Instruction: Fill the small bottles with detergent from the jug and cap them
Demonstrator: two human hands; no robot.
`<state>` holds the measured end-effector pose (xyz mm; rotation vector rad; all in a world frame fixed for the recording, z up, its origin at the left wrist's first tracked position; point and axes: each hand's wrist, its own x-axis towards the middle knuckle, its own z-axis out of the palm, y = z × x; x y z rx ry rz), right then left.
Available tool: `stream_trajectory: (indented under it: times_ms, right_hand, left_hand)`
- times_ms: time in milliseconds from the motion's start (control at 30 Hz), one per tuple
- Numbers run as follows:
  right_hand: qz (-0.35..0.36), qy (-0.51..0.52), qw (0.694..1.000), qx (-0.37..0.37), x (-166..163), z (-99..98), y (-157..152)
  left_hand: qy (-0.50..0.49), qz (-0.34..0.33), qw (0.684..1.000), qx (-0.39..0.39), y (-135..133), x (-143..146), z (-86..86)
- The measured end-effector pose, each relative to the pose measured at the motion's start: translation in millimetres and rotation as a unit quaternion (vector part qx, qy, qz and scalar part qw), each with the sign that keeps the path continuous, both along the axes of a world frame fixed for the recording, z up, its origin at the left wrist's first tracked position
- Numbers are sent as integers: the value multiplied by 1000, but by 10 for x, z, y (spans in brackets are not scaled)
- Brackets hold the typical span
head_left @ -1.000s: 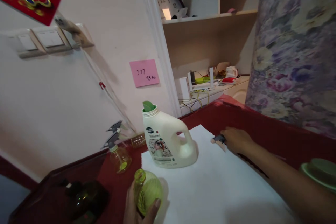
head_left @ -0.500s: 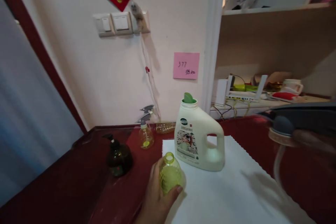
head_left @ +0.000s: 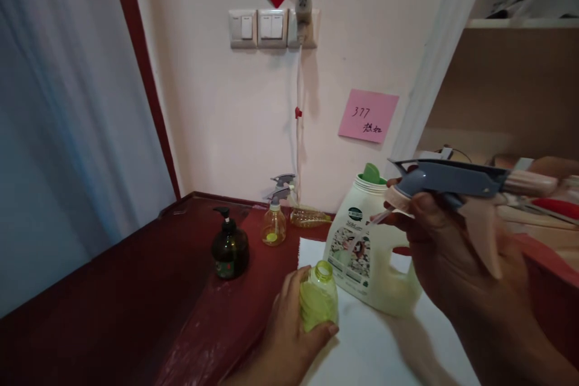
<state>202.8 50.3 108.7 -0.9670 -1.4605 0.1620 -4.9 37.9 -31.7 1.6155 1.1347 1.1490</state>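
Note:
My left hand [head_left: 294, 319] is wrapped around a yellow-green translucent bottle [head_left: 319, 298] whose neck is uncapped. It stands on a white sheet [head_left: 362, 344], in front of a large pale green detergent jug [head_left: 344, 265]. Raised at the right, my right hand [head_left: 456, 253] grips a grey-blue and pinkish spray head [head_left: 456, 178] by its collar. The spray head lies on its side, nozzle to the right, and its clear dip tube points down to the left, across the jug's label. Tube and bottle neck are apart.
A dark pump bottle [head_left: 230, 247] and a small clear spray bottle [head_left: 274, 226] stand on the dark red table [head_left: 149, 271]. Behind, a clear bottle [head_left: 310, 217] lies by the wall. A cord hangs from the wall socket [head_left: 304, 30]. Shelves [head_left: 520, 84] are at the right.
My right hand has brought the spray head in from the right edge, turning its tube toward the jug and bottle. My left hand still holds the bottle. The camera view has shifted and tilted.

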Motion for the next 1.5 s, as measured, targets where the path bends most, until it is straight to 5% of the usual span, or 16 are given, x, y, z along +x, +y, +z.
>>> stream_trajectory:
  times_ms: [100, 333, 533, 900, 1167, 1500]
  right_hand:
    - [28, 97, 995, 15, -187, 56, 39]
    - [60, 93, 994, -8, -368, 56, 95]
    - [53, 96, 993, -43, -436, -243, 41]
    - [191, 131, 961, -155, -372, -875, 7]
    - [176, 129, 959, -179, -398, -852, 9]
    - [153, -1, 980, -126, -335, -840, 47]
  left_hand:
    - [2, 1, 1000, -1, -4, 3, 1]
    - [9, -2, 1000, 17, 5, -12, -62]
    - [-11, 9, 1000, 27, 9, -7, -57]
    - [24, -21, 999, 5, -13, -2, 28]
    - [33, -18, 999, -6, -20, 10, 54]
    - [45, -11, 999, -19, -23, 22, 105]
